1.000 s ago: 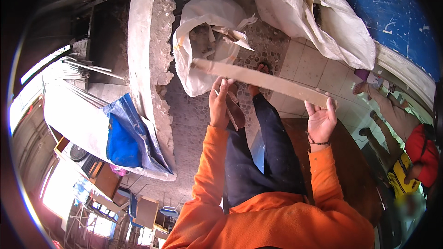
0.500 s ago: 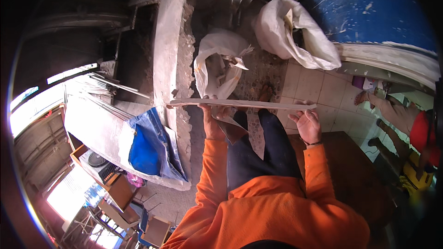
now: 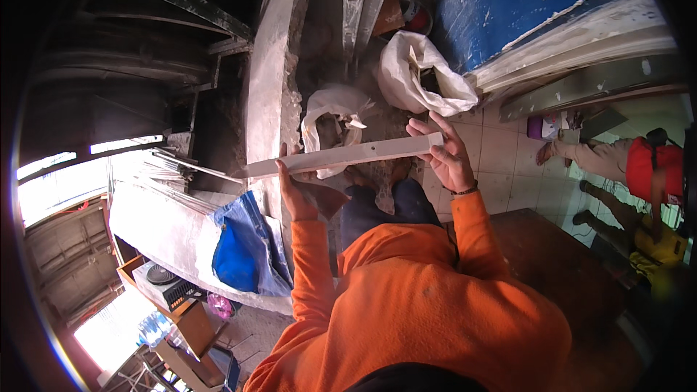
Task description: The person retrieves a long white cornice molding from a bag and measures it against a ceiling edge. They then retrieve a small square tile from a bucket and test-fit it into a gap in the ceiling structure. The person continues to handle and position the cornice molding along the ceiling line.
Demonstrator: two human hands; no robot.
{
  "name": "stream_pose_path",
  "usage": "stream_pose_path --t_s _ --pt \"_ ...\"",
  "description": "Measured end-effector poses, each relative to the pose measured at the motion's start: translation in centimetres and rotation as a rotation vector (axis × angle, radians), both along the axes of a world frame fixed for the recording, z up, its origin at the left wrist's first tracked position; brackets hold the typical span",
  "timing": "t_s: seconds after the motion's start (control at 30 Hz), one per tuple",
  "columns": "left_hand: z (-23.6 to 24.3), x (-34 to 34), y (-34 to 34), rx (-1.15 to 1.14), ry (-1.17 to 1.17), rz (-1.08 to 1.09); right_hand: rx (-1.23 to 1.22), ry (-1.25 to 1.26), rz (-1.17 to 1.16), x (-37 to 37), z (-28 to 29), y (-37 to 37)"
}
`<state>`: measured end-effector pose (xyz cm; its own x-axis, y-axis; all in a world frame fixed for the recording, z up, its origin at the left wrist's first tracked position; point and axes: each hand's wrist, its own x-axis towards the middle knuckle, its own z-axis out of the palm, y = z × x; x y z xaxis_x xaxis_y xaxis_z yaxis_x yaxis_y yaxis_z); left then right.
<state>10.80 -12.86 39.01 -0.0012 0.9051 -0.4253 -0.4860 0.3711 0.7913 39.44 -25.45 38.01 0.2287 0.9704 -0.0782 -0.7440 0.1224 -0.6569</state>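
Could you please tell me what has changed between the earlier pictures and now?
The long strip has tilted the other way: its right end, the lower one a second ago, is now higher. It has also turned, showing a paler face with a dark spot. Nothing was let go: the left hand and right hand still hold it. The white sacks stayed put.

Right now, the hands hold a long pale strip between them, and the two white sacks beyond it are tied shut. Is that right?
Not quite: the two white sacks are open at the top, as the head view shows. The hands do hold a long pale strip between them.
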Motion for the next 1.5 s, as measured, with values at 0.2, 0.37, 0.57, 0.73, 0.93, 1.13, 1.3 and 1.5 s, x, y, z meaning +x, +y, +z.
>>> stream_pose_path --t_s 0.2,0.37,0.57,0.73,0.93,1.13,1.3,1.5 --pt "1.6 -0.4 0.1 0.049 -0.026 -0.123 -0.1 -0.108 -0.085 1.2 1.7 1.9" --pt "0.8 -1.6 0.8 -0.006 0.031 -0.154 -0.157 -0.209 -0.088 1.8 2.9 2.4" --pt "2.4 -1.1 0.5 -0.012 0.047 -0.107 -0.237 -0.307 -0.015 2.3 3.2 2.3" --pt "1.9 -1.1 -0.4 -0.048 0.1 0.022 -0.376 -0.52 0.061 2.9 2.0 2.3" --pt "-0.3 -2.4 -2.5 -0.036 0.15 0.108 -0.401 -1.092 0.099 2.1 -1.5 1.8" --pt "0.1 -2.8 -5.2 0.054 0.444 0.219 -0.365 -1.295 0.284 0.2 -5.4 1.5" --pt "0.2 -5.1 -6.2 -0.026 0.543 0.301 -0.336 -1.359 0.435 -2.2 -8.9 2.8" --pt "-1.1 -9.2 -5.4 -0.079 0.615 0.378 -0.369 -1.326 0.519 -5.4 -10.9 5.4"
